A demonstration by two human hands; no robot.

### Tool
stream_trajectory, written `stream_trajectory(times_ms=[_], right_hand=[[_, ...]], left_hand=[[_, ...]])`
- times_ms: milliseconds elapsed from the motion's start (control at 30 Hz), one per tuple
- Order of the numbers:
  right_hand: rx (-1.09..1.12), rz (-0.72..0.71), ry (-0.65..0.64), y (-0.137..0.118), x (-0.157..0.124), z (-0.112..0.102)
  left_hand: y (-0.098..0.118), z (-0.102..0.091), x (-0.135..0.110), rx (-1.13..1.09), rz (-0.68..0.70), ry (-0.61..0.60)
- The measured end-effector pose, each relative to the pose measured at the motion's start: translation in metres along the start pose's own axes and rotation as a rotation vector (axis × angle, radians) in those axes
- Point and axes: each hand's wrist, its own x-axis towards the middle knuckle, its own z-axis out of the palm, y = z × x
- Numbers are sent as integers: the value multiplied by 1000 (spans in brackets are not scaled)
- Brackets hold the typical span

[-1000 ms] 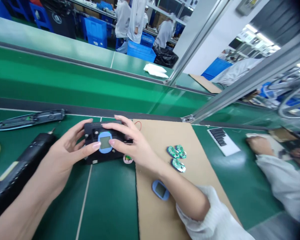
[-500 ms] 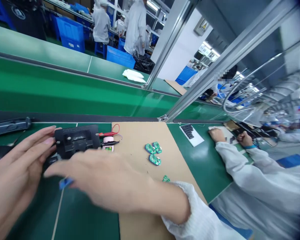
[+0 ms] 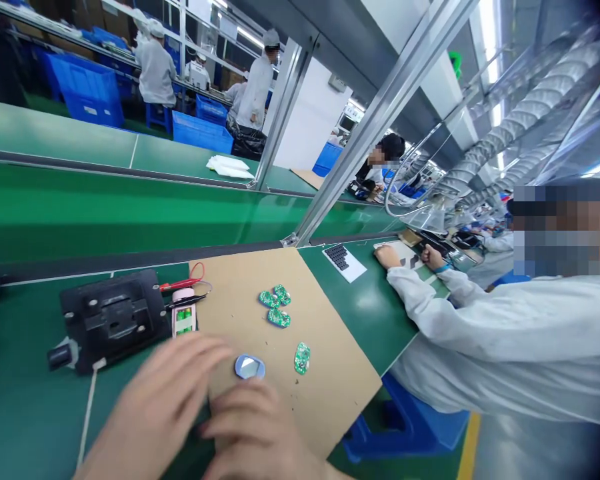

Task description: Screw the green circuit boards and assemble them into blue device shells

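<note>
Both my hands are low in the head view and smeared by motion. My left hand (image 3: pixel 155 400) reaches in from the bottom left with its fingers stretched out toward the cardboard sheet (image 3: pixel 325 347). My right hand (image 3: pixel 257 430) sits just beside it, fingers bent toward the left hand; whether anything is held is hidden. A blue-rimmed display part (image 3: pixel 250 367) lies on the cardboard just beyond my fingertips. The black fixture (image 3: pixel 113 319) stands empty to the left, with a pink battery holder (image 3: pixel 183 319) wired at its right side.
Several green circuit boards (image 3: pixel 275 307) lie on the cardboard, one (image 3: pixel 303 358) apart from the rest. A white card of black pads (image 3: pixel 345 261) lies beyond. A co-worker's sleeve (image 3: pixel 430 313) reaches onto the bench at right. A green conveyor (image 3: pixel 130 207) and a slanted metal post (image 3: pixel 330 180) stand behind.
The blue display part has come out of the black fixture. Both hands have drawn back toward me and the view has swung right. The fixture now stands free of my hands.
</note>
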Motion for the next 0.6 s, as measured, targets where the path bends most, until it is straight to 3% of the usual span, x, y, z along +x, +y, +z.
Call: stream_trajectory(times_ms=[100,200,267,367,500,600], right_hand=[[-59,428,188,16,-16,-41],[-81,823,252,34,-28,-67],[-16,953,183,43,-32,-73],[69,962,92,47,-32,-75],[111,978,42,41,-29,-77],[58,1007,57,32,-26,-75]], left_hand=[[4,41,9,191,249,-223],[1,61,10,226,266,-272],[2,63,9,198,210,-234],[10,57,9,75,12,-155],[19,50,14,-407,-518,-30],[23,47,17,-637,-684,61]])
